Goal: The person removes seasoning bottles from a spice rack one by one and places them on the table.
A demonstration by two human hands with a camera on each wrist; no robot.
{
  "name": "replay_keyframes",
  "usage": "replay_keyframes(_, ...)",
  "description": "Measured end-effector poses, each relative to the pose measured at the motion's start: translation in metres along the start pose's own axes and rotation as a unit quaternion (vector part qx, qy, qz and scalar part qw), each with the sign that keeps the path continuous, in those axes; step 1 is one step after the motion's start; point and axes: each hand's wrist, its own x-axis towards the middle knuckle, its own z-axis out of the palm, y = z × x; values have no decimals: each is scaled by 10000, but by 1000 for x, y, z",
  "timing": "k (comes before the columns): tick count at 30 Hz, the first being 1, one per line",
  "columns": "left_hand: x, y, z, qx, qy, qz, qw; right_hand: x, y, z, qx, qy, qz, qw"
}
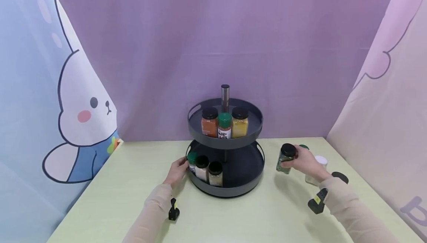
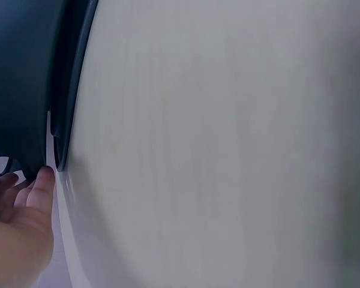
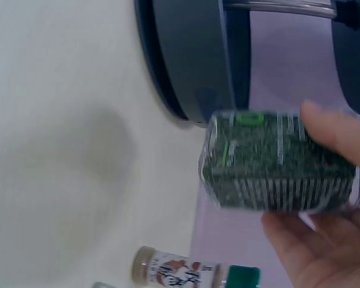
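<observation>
right hand [image 1: 304,163] holding green-filled jar [image 1: 283,164] above table [image 1: 267,213], right of two-tier rack [image 1: 225,144].
left hand [image 1: 176,172] touching lower tier [image 1: 230,191] at its rim, can't tell if gripping; three jars [image 1: 201,172] sitting inside.

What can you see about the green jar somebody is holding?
The jar looks see-through, glass or plastic, with a black lid and dark green contents. Pale stripes and bright green marks show on its sides. The right hand grips it, slightly tilted, lid up, above the table, right of the two-tier rack.
</observation>
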Motion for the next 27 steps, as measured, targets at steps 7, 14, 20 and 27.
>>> replay_keyframes(7,1,-1,0,-84,-40,-13,10000,-3,13,9,-192,159,220,9994)
replay_keyframes(14,3,-2,0,-166,-41,11,9999,-2,23,19,-440,234,410,9979)
replay_keyframes(20,3,-4,0,-42,10,93,9999,-3,30,25,-495,269,609,9966)
replay_keyframes(27,2,-3,0,128,23,123,9998,-3,33,28,-376,394,617,9966)
